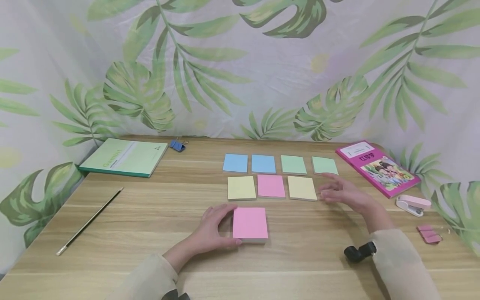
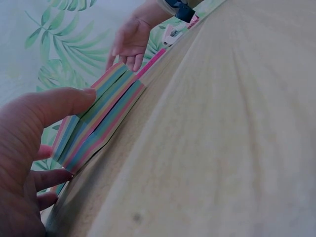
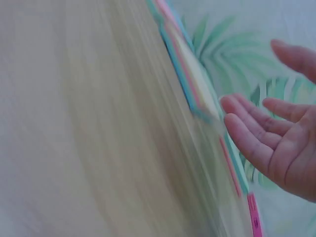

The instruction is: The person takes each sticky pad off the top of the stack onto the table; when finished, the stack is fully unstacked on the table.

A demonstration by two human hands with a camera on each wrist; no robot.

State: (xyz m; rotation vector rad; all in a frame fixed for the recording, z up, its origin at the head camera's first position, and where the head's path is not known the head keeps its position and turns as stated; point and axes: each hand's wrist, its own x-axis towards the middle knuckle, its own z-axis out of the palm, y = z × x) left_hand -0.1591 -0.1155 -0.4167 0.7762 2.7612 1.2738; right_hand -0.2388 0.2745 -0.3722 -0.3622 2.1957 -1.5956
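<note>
Seven notes (image 1: 271, 186) lie in two rows at 12 o'clock of our pad (image 1: 250, 223), which our left hand (image 1: 212, 231) grips at its edge, while our right hand (image 1: 343, 192), fingers loose, hovers at 3 o'clock of the rows, the pad not yet emptied.

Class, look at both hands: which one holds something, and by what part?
The left hand grips the pink sticky-note pad by its left edge; the right hand holds nothing.
</note>
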